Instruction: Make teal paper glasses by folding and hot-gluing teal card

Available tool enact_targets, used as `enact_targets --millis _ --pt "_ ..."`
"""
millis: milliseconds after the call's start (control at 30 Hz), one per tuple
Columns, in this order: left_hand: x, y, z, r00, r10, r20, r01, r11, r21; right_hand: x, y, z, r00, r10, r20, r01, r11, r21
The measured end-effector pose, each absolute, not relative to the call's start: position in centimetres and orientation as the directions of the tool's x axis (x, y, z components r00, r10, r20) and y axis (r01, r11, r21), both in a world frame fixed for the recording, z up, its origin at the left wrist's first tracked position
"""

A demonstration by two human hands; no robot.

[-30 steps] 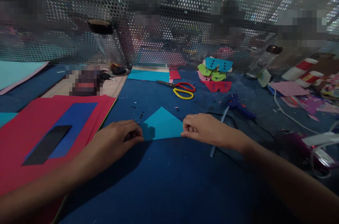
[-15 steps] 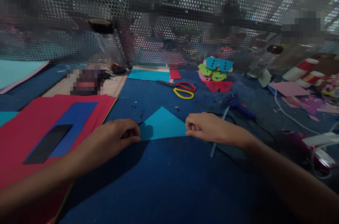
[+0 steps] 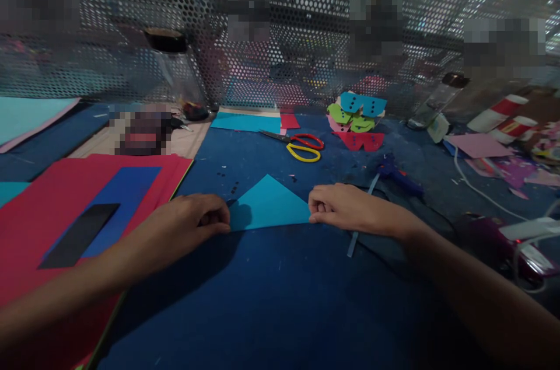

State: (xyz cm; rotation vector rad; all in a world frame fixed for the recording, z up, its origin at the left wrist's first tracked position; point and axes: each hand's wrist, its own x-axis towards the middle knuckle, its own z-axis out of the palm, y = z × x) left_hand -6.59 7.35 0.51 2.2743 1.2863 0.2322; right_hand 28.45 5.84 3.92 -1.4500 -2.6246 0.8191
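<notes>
A blue paper triangle (image 3: pixel 272 206) lies on the dark blue table (image 3: pixel 271 294), its peak pointing away from me. My left hand (image 3: pixel 199 218) pinches its left corner with curled fingers. At the right corner, my right hand (image 3: pixel 336 205) grips the paper between thumb and fingers. Both corners are hidden by my fingers. Beyond the triangle lie scissors (image 3: pixel 300 145) with one red and one yellow handle loop. Cut paper shapes with black dots, in blue, green, pink and red (image 3: pixel 361 141), are grouped at the back.
Red sheets (image 3: pixel 39 201) carrying a blue strip (image 3: pixel 126 201) and a black strip (image 3: pixel 81 236) lie left. A blue glue gun (image 3: pixel 398 176) with its cord sits right, near a purple device (image 3: pixel 503 241). A dark-lidded jar (image 3: pixel 179 72) stands by the perforated metal screen (image 3: pixel 280 66).
My hands and the blue triangle stay in almost the same place. My right hand has shifted very slightly to the right.
</notes>
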Motion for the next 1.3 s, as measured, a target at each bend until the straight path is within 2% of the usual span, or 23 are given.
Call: enact_targets --millis 433,967,1300 --pt "-6.8 7.7 0.5 0.529 0.838 -0.134 0.746 -0.385 0.543 29.0 6.2 4.2 -0.523 0.806 -0.276 0.809 0.367 -0.46" --pt "-7.7 8.4 0.8 0.485 0.839 -0.246 0.814 -0.33 0.477 29.3 6.4 4.6 -0.489 0.806 -0.334 0.84 0.331 -0.43" --pt "-7.1 8.0 2.8 0.408 0.845 -0.345 0.865 -0.238 0.442 29.6 6.9 4.8 -0.479 0.792 -0.378 0.849 0.308 -0.43"
